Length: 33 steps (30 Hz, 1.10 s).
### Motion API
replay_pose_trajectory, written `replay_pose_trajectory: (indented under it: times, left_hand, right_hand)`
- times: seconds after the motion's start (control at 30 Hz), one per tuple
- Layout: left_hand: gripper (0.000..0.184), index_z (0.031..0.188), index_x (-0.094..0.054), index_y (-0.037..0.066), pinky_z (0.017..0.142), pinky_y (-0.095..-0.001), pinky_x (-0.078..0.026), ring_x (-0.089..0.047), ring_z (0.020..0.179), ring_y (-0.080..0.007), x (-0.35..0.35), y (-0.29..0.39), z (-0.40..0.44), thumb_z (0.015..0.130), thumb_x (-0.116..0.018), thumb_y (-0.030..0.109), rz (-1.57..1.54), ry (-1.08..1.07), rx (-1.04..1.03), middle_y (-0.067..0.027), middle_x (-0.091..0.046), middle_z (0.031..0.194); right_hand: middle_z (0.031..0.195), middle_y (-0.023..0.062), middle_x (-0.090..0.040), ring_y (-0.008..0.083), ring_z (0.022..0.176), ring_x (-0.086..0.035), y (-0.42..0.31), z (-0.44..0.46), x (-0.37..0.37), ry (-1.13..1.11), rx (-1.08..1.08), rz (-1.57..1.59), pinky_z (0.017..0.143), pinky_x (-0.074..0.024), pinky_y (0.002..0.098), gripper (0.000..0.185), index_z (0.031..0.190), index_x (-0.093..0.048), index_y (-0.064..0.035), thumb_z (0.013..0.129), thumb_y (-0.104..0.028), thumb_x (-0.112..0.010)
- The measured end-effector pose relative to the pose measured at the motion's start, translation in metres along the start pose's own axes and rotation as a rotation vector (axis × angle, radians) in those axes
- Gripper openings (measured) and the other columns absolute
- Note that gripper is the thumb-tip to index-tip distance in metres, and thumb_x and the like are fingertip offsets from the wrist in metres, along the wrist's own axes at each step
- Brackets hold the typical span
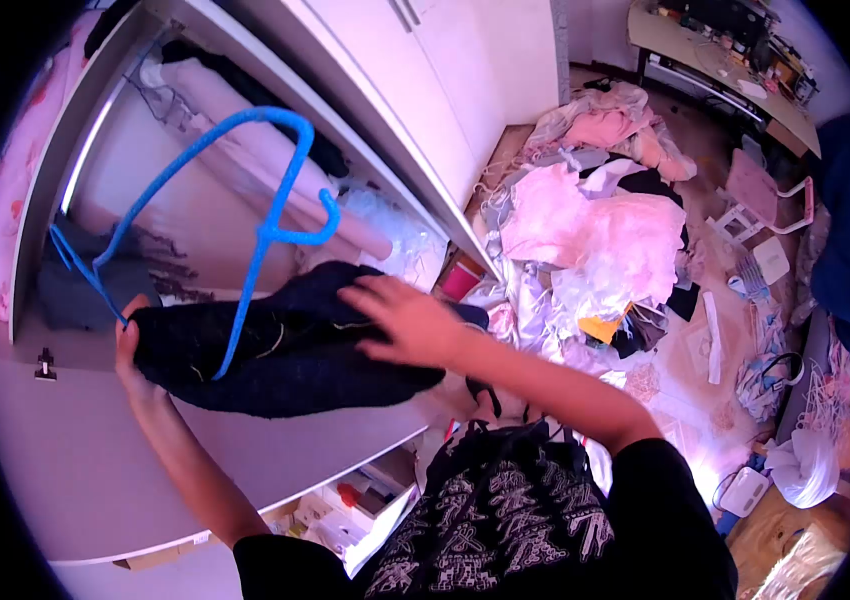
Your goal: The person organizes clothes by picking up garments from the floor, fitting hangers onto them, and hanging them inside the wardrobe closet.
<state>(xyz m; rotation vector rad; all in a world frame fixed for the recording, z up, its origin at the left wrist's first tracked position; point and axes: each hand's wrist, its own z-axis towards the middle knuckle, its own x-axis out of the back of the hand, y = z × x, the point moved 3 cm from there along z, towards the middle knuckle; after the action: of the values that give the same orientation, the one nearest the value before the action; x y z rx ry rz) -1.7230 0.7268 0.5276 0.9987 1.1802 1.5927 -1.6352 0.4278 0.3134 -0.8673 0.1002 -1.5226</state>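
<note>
A blue clothes hanger stands up from a black garment, with part of its frame tucked into the cloth. At the garment's left end, my left hand is closed on the edge, its thumb by the hanger's lower corner; most of its fingers are hidden behind the cloth. My right hand rests on top of the garment near its right end, with its fingers spread. The garment is held out in front of an open wardrobe, above its pale shelf.
Inside the wardrobe lie folded pale clothes and a grey bundle. A large heap of pink and white clothes covers the floor to the right. Beyond it are a pink chair and a desk. An opened drawer sits below.
</note>
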Motion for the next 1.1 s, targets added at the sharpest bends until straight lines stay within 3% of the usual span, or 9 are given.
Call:
replay_pose_trajectory:
  times: [0.03,0.1,0.13,0.23,0.37,0.47,0.6,0.77,1.1]
  left_hand:
    - [0.052,0.116,-0.054,-0.004,0.073,-0.0273,-0.049,-0.061,0.081,-0.0165,0.002,-0.003,-0.005,0.086,-0.061,0.038,-0.017,0.006,0.012,-0.0082,-0.058,0.087]
    - [0.050,0.116,-0.055,-0.004,0.076,-0.0284,-0.050,-0.061,0.083,-0.0171,0.008,-0.004,-0.010,0.089,-0.059,0.038,-0.002,0.038,0.001,-0.0088,-0.059,0.089]
    - [0.049,0.117,-0.055,-0.003,0.078,-0.0295,-0.050,-0.062,0.085,-0.0177,0.012,-0.004,-0.012,0.091,-0.058,0.038,0.004,0.094,0.001,-0.0094,-0.061,0.090]
    - [0.046,0.118,-0.056,-0.003,0.083,-0.0319,-0.050,-0.063,0.089,-0.0200,0.027,-0.002,-0.025,0.095,-0.053,0.038,-0.063,0.234,0.058,-0.0108,-0.063,0.097]
    - [0.045,0.119,-0.056,-0.002,0.087,-0.0336,-0.050,-0.063,0.095,-0.0219,0.041,0.001,-0.028,0.098,-0.051,0.037,-0.173,0.315,0.085,-0.0115,-0.064,0.105]
    - [0.046,0.119,-0.056,-0.002,0.087,-0.0319,-0.049,-0.062,0.097,-0.0201,0.033,0.009,-0.025,0.096,-0.053,0.038,-0.156,0.235,0.081,-0.0102,-0.064,0.106]
    - [0.046,0.120,-0.057,-0.001,0.090,-0.0306,-0.045,-0.059,0.100,-0.0169,0.039,0.013,-0.026,0.096,-0.054,0.038,-0.098,0.173,0.029,-0.0074,-0.063,0.107]
    - [0.048,0.123,-0.057,0.000,0.103,-0.0280,-0.032,-0.049,0.116,-0.0149,0.028,0.034,-0.039,0.096,-0.055,0.039,0.458,0.195,-0.068,-0.0076,-0.057,0.121]
    - [0.047,0.126,-0.056,-0.001,0.107,-0.0273,-0.028,-0.046,0.122,-0.0150,-0.047,0.082,-0.065,0.094,-0.059,0.033,0.439,0.372,-0.098,-0.0094,-0.055,0.127]
  right_hand:
    - [0.111,0.0230,-0.061,0.0383,0.103,-0.060,0.000,-0.004,-0.016,0.024,-0.029,-0.102,0.088,-0.0486,0.0438,0.051,0.124,-0.052,-0.0043,0.076,-0.016,-0.067]
    - [0.103,0.0239,-0.063,0.0400,0.096,-0.061,0.044,0.000,-0.034,-0.104,-0.331,0.248,0.083,-0.0507,0.0455,0.042,0.115,-0.055,-0.0034,0.074,-0.007,-0.062]
    - [0.092,0.0237,-0.064,0.0420,0.086,-0.062,0.041,-0.001,-0.030,0.011,-0.325,0.240,0.078,-0.0510,0.0476,0.034,0.107,-0.059,-0.0028,0.072,-0.002,-0.057]
    - [0.082,0.0258,-0.062,0.0422,0.081,-0.062,0.054,0.032,0.032,0.060,-0.464,0.330,0.073,-0.0500,0.0456,0.024,0.097,-0.063,0.0005,0.073,-0.001,-0.057]
    - [0.070,0.0155,-0.064,0.0229,0.065,-0.062,0.036,0.087,0.115,0.132,-0.252,0.467,0.065,-0.0474,0.0346,0.016,0.092,-0.066,0.0026,0.080,-0.004,-0.060]
    - [0.067,0.0045,-0.060,0.0078,0.064,-0.051,0.007,0.120,0.166,-0.063,-0.364,0.540,0.063,-0.0439,0.0254,0.014,0.091,-0.068,0.0023,0.082,-0.008,-0.063]
    - [0.083,0.0002,-0.065,0.0057,0.078,-0.056,-0.020,0.143,0.208,-0.133,-0.368,0.550,0.073,-0.0454,0.0199,0.012,0.093,-0.066,0.0039,0.086,-0.002,-0.058]
    - [0.091,0.0033,-0.066,0.0074,0.083,-0.058,-0.046,0.146,0.244,-0.094,-0.444,0.576,0.078,-0.0458,0.0209,0.015,0.097,-0.065,0.0033,0.086,-0.002,-0.055]
    - [0.102,0.0110,-0.068,0.0163,0.090,-0.065,-0.096,0.132,0.280,0.097,-0.432,0.719,0.085,-0.0499,0.0251,0.028,0.112,-0.062,0.0057,0.087,-0.005,-0.053]
